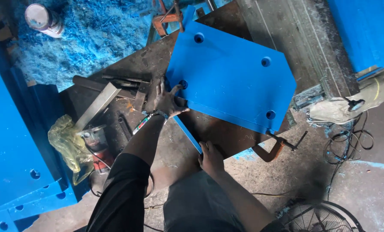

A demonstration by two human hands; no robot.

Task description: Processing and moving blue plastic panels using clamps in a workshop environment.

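A thick blue plate (230,73) with cut corners and several round holes lies tilted on a dark metal worktable (157,64). My left hand (168,101) rests with spread fingers on the plate's near left corner, beside one hole. My right hand (210,157) grips the near end of a thin blue strip (186,133) at the table's front edge. The strip runs from that hand up toward the plate's underside.
A stack of blue plates (16,163) lies at the left. On the table are a steel bar (96,105), a red power tool (98,144) and a yellow bag (67,144). An orange clamp (273,148) grips the table edge. A fan (318,217) and cables (346,144) are on the floor.
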